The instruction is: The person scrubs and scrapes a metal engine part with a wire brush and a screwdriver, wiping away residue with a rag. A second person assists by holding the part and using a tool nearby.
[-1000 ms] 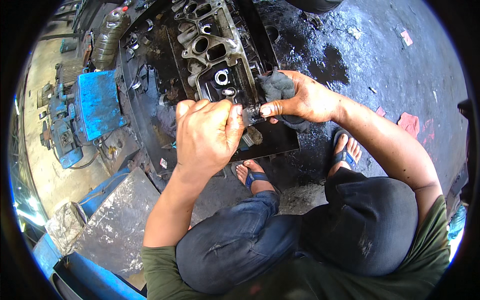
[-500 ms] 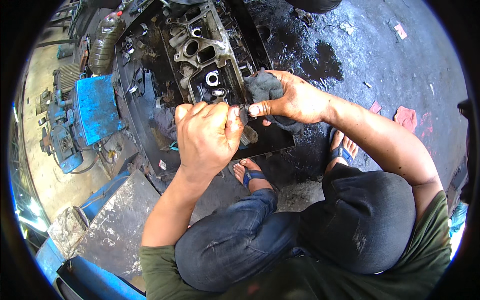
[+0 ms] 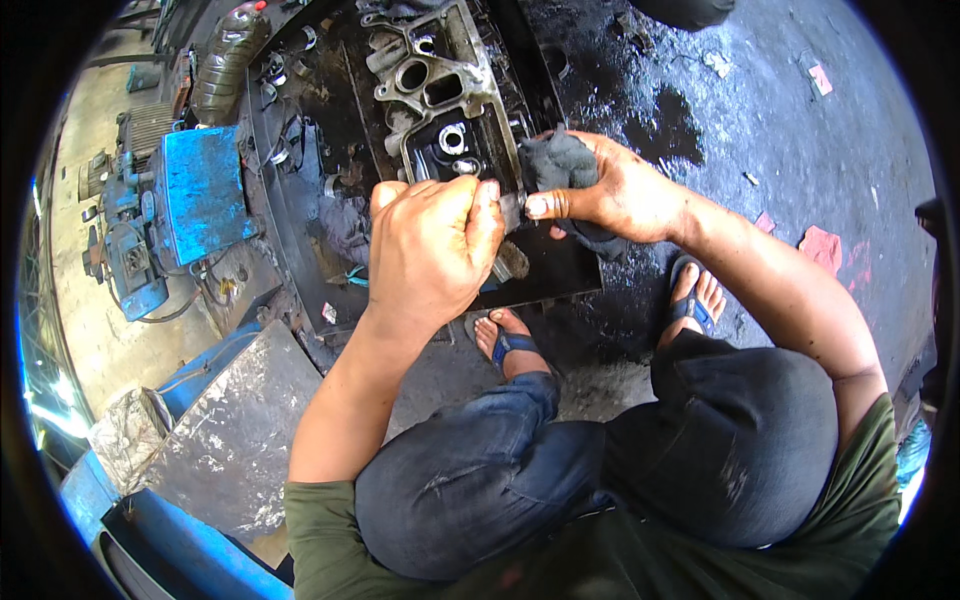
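My left hand [image 3: 435, 245] is closed in a fist, thumb uppermost, pinching one end of a small grey metal piece [image 3: 512, 211]. The rest of that piece is hidden by the fingers, and its kind cannot be made out. In my right hand [image 3: 630, 195] a dirty dark grey rag [image 3: 558, 165] is bunched, the thumb pressing close to the metal piece's other end. Just beyond both hands lies an engine block casting [image 3: 480, 95] with round and squarish openings. It rests in a black, oily metal tray [image 3: 555, 283].
Several curved metal parts and a crumpled cloth [image 3: 345, 228] lie in the tray's left side. Left of it stand a bottle of dark liquid [image 3: 222, 75] and a blue machine [image 3: 205, 195]. Oil wets the floor [image 3: 760, 120] at right, near a pink scrap [image 3: 820, 247].
The view has shifted, so the tray and engine casting sit slightly further right. The piece between my hands shows lighter grey now. Both hands keep their grips.
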A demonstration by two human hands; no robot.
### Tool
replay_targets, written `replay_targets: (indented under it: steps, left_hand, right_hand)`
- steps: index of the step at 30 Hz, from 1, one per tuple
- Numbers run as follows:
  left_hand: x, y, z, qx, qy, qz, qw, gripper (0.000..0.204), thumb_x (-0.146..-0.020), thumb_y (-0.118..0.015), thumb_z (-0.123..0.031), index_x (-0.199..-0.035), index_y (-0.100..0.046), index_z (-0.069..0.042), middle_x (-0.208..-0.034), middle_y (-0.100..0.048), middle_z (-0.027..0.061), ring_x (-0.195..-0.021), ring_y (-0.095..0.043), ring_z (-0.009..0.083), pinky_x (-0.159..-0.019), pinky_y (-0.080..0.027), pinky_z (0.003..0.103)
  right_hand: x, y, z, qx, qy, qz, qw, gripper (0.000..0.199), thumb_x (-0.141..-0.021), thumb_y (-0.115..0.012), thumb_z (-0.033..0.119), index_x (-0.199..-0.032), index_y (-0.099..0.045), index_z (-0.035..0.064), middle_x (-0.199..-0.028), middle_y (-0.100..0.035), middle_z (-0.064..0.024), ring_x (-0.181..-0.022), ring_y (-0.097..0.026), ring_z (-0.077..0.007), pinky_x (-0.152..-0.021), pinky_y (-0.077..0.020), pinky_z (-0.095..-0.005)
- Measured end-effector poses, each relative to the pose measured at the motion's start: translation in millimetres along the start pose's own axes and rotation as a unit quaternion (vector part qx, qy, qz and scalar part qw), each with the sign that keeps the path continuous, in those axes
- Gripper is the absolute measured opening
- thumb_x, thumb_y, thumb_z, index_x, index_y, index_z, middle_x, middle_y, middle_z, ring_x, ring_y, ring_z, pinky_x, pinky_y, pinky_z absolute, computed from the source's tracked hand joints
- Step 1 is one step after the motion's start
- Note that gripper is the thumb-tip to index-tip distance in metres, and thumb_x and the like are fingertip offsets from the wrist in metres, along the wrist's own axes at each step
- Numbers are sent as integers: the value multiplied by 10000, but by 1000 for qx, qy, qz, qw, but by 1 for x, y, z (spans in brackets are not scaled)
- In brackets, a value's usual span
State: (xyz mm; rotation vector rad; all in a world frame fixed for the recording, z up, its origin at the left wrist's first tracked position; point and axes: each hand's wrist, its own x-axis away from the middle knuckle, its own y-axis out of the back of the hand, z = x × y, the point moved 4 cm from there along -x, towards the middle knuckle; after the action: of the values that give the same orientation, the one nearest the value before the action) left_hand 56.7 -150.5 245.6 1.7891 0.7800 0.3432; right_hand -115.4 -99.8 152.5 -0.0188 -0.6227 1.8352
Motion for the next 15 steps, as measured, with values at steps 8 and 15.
replay_targets:
  steps: [8,15]
  left_hand:
    - [-6,7,0,-12,9,14,1000,283,-965,-699,-180,-705,-614,-105,-615,-584,85,-611,-598,301,-711,-374,433]
    - [2,4,7,-35,-12,26,999,275,-985,-690,-193,-740,-605,-101,-644,-573,81,-644,-566,298,-748,-373,436]
  right_hand:
    - [-2,0,2,32,20,0,999,386,-943,-850,199,-1254,-682,44,-1057,-761,-8,-876,-660,-92,-781,-579,-293]
    - [-2,5,1,31,-2,11,999,396,-945,-850,206,-1257,-669,44,-1056,-746,-6,-915,-664,-102,-827,-580,-304]
